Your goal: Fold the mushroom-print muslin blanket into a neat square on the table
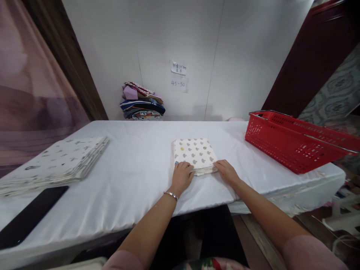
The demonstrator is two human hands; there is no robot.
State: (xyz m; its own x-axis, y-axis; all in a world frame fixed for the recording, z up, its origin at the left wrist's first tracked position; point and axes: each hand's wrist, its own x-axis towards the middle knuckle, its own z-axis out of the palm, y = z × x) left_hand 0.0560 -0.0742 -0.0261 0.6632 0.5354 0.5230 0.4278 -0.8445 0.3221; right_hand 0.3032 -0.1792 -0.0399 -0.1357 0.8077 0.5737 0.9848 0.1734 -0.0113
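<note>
A folded white cloth (194,152) printed with small grey figures and a few coloured ones lies flat on the white-covered table in front of me. Its layered edge faces me. My left hand (182,175) grips the near left corner, with fingers on top and thumb along the front edge. At the near right corner, my right hand (225,171) pinches the cloth between its fingers and thumb; the thumb is partly hidden. A silver bracelet (171,195) circles my left wrist.
On the left lies a stack of folded printed cloths (60,155), with a black phone-like slab (33,215) nearer me. A red plastic basket (292,138) stands at the right. Folded fabrics (143,103) are piled by the wall. The table's front edge (126,225) is close to me.
</note>
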